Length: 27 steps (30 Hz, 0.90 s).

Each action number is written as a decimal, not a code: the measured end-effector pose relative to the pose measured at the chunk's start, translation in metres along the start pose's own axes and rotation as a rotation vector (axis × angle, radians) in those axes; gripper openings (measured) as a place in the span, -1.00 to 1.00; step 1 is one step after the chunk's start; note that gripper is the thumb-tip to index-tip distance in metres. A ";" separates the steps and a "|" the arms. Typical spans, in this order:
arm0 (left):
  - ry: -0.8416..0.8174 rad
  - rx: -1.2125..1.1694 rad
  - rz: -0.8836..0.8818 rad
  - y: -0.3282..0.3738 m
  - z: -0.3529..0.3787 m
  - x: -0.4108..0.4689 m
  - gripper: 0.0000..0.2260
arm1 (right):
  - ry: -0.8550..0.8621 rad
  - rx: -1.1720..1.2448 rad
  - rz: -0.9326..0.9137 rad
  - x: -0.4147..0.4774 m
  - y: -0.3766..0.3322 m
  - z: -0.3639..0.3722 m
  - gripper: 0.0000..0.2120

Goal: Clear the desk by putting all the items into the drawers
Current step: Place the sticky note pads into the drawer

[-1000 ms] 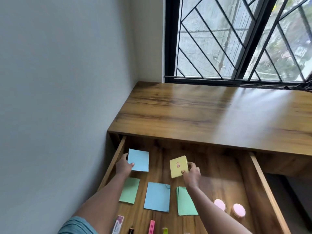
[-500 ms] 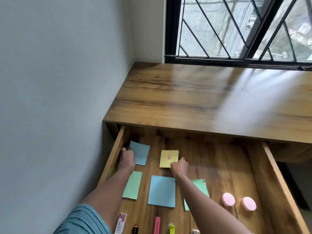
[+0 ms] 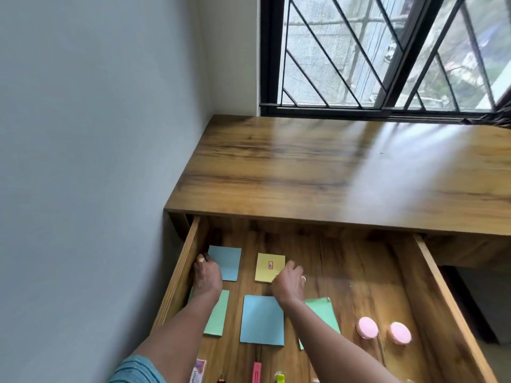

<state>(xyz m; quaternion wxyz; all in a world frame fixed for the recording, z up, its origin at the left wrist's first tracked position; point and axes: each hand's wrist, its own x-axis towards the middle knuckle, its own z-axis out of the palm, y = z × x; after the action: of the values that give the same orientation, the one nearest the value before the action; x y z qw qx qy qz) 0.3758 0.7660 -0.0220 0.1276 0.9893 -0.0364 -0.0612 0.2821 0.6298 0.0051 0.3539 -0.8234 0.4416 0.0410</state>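
Note:
The wide wooden drawer stands pulled out under the desk top. A yellow sticky pad with a small red mark lies flat on the drawer floor. My right hand touches its lower right corner with loosely bent fingers. A blue note lies flat at the drawer's back left. My left hand rests at its left edge, beside the drawer's left wall. Closer to me lie a green note, a blue note and another green note, partly under my right forearm.
Two pink round items sit in the drawer to the right. A pink marker, a yellow-green marker and a small packet lie at the front edge. A grey wall runs along the left and a barred window stands behind the desk.
The yellow pad went from tilted in my right hand to lying flat on the drawer floor. The blue note in my left hand also settled flat.

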 end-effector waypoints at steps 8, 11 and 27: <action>0.011 -0.461 -0.139 0.012 -0.010 -0.073 -0.53 | 0.092 -0.063 -0.045 -0.057 0.052 -0.034 -0.74; -0.002 -0.701 -0.285 0.020 -0.019 -0.123 -0.68 | 0.136 -0.023 0.004 -0.088 0.082 -0.047 -0.68; -0.033 -1.050 -0.714 -0.018 -0.045 -0.311 -0.69 | 0.267 0.585 0.434 -0.251 0.164 -0.083 -0.34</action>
<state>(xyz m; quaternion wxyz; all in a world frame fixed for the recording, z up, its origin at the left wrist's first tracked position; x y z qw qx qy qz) 0.0748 0.8216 0.0511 0.5669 0.7449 0.3288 -0.1250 -0.0143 0.6948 0.0731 0.4964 -0.5732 0.6408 -0.1201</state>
